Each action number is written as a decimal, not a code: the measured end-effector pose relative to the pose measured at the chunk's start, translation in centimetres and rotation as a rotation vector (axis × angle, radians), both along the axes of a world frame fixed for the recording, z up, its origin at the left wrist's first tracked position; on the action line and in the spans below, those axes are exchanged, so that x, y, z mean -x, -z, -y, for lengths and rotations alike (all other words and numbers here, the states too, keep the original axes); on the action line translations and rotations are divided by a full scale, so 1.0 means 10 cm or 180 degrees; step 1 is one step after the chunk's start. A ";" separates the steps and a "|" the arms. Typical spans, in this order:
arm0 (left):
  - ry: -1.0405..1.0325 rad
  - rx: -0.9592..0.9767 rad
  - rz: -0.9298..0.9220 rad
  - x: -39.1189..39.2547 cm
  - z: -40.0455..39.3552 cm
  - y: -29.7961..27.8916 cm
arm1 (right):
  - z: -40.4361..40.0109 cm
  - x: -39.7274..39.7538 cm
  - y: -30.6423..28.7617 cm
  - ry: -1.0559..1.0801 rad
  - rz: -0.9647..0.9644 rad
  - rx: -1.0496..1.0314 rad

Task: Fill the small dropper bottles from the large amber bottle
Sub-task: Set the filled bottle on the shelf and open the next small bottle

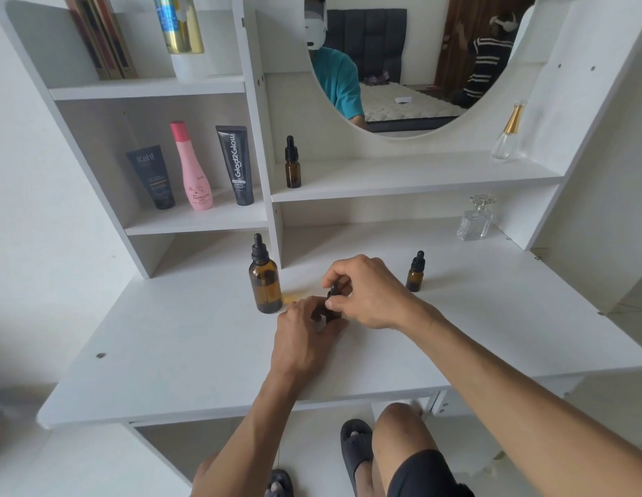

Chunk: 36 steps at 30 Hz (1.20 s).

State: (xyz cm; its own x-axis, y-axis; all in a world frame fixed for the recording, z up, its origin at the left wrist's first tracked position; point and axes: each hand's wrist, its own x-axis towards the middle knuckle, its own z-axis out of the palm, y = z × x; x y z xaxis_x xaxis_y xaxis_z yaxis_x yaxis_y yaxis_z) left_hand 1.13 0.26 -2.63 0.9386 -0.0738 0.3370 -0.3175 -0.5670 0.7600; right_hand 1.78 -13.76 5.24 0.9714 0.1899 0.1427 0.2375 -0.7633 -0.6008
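White worktop (190,346): one small dropper bottle (332,304) is being held by the left hand (305,326) while its cap is being pinched by the right hand (366,292). Big amber bottle (265,281) is being left capped; filling looks barely begun.

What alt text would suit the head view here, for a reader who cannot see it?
Both hands work a small dropper bottle on a white vanity table: the left hand holds its body, the right hand pinches its black cap. The capped large amber bottle stands just left; another small bottle stands right, a third on the shelf.
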 end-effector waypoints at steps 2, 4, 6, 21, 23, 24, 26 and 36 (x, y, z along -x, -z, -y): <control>-0.0003 -0.0013 -0.0008 0.00 0.00 0.00 | 0.00 0.00 -0.02 -0.0033 -0.0027 0.0008; -0.0040 -0.0009 -0.0045 0.00 0.00 0.01 | -0.01 0.01 -0.02 0.0005 0.0025 0.0096; -0.0046 -0.0017 -0.0052 0.00 0.00 0.01 | -0.02 0.01 -0.01 0.0026 0.0024 0.0189; -0.0031 -0.0003 -0.0095 -0.03 -0.01 0.03 | -0.02 -0.03 -0.10 -0.0055 -0.0071 0.0328; -0.0013 -0.0011 -0.0110 -0.03 -0.02 0.04 | -0.02 -0.03 -0.14 -0.0047 -0.0017 0.0290; 0.0004 -0.0019 -0.0112 -0.03 -0.01 0.03 | -0.01 -0.03 -0.16 -0.0043 0.0033 0.0290; 0.0010 -0.0020 -0.0111 -0.02 -0.01 0.02 | 0.00 -0.03 -0.21 -0.0054 0.0144 0.0314; -0.0079 -0.0038 -0.0126 -0.04 -0.01 0.06 | 0.38 -0.03 -0.34 0.0783 0.0832 -0.0572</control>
State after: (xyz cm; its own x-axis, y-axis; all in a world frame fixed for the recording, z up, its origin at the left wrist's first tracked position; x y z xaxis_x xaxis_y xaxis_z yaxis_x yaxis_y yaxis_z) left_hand 1.50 0.32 -3.18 0.9528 -0.0542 0.2988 -0.2731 -0.5835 0.7648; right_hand 2.09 -17.55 8.63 0.9112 -0.0943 0.4009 0.2234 -0.7046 -0.6735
